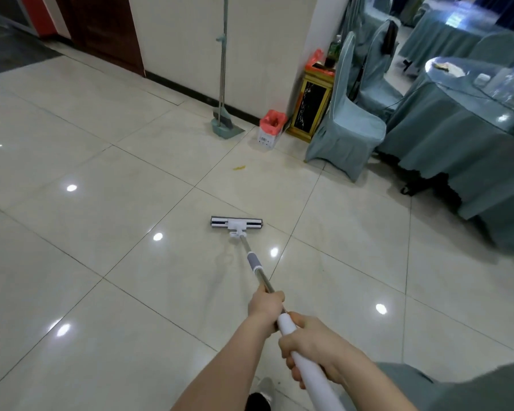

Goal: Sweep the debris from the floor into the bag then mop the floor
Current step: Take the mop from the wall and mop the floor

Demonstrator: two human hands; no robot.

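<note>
A flat mop with a white and grey head lies on the glossy tiled floor straight ahead of me. Its metal pole runs back to a white handle. My left hand grips the pole further down, and my right hand grips the white handle behind it. A small yellow scrap lies on a tile beyond the mop head. A small bin lined with a red bag stands near the wall.
A teal broom and dustpan lean against the white wall. A gold and black bin stands at the wall corner. Chairs in blue-grey covers and cloth-draped tables fill the right side. My shoe shows below.
</note>
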